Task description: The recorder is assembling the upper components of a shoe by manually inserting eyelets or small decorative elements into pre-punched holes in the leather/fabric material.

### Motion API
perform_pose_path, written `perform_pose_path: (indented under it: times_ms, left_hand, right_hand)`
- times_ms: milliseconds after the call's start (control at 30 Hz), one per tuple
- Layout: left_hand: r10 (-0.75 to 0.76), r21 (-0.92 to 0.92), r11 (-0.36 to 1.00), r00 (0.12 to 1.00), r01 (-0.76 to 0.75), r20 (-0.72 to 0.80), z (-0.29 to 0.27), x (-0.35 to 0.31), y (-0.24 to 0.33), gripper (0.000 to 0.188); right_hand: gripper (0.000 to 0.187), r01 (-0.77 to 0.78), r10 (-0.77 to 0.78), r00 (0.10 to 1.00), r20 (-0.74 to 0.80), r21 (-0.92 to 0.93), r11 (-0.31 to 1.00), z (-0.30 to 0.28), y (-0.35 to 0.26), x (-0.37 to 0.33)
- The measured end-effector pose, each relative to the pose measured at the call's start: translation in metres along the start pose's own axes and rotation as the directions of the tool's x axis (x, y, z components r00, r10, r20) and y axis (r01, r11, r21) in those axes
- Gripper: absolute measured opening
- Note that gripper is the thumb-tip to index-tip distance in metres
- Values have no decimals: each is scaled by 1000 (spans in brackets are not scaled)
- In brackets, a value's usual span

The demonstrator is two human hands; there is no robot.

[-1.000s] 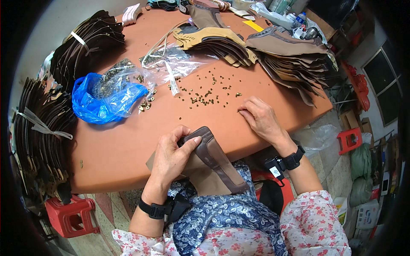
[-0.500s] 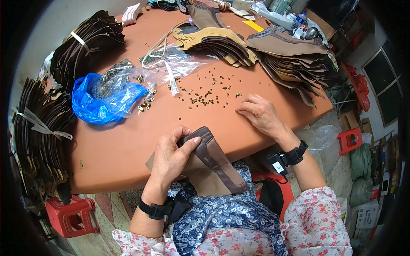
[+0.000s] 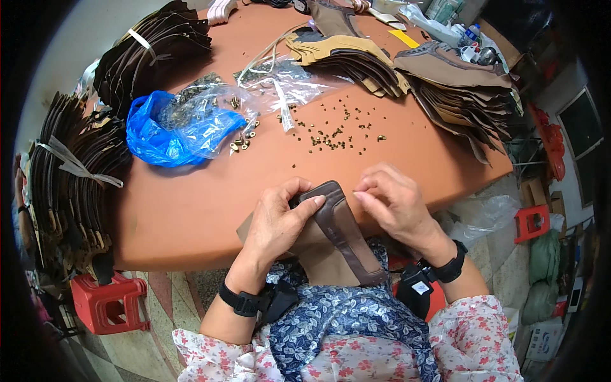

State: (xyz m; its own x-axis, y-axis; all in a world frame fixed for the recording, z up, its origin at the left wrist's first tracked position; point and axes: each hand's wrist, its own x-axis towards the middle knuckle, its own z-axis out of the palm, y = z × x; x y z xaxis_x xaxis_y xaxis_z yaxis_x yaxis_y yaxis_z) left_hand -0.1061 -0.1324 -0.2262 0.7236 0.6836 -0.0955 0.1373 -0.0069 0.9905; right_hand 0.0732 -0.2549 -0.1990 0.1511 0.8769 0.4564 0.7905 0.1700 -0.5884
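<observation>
My left hand (image 3: 277,219) grips the upper end of a brown boot upper (image 3: 349,239), thumb on its face and fingers behind. The piece has a dark trimmed edge and hangs over the table's front edge toward my lap. Just right of that end is my right hand (image 3: 401,207), raised, with thumb and forefinger pinched together; whatever they hold is too small to make out. Beyond both hands, many tiny dark metal rivets (image 3: 332,135) lie scattered. Larger brass-coloured oval fittings (image 3: 242,142) spill beside a blue plastic bag (image 3: 149,134).
Tied stacks of dark upper pieces (image 3: 73,184) line the left side. More stacked uppers (image 3: 455,95) stand at the back right, beside a tan stack (image 3: 347,54). Clear plastic bags (image 3: 299,83) lie mid-table. Red stools (image 3: 108,302) stand on the floor.
My right hand has come left from above the table toward the upper's top end, its fingers still pinched. My left hand keeps its hold. The whole view has shifted slightly.
</observation>
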Motion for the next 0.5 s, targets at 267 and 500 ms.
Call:
perform_pose_path:
  times_ms: [267,500]
  left_hand:
    - [30,-85,996,1000,-29,7,-2,-1,-1,25]
    - [-19,-101,995,1000,20,9,-1,2,-4,23]
  right_hand:
    - [13,238,-247,969,9,-293,926,16,-15,13]
    - [11,149,-156,988,-5,-265,952,21,-14,11]
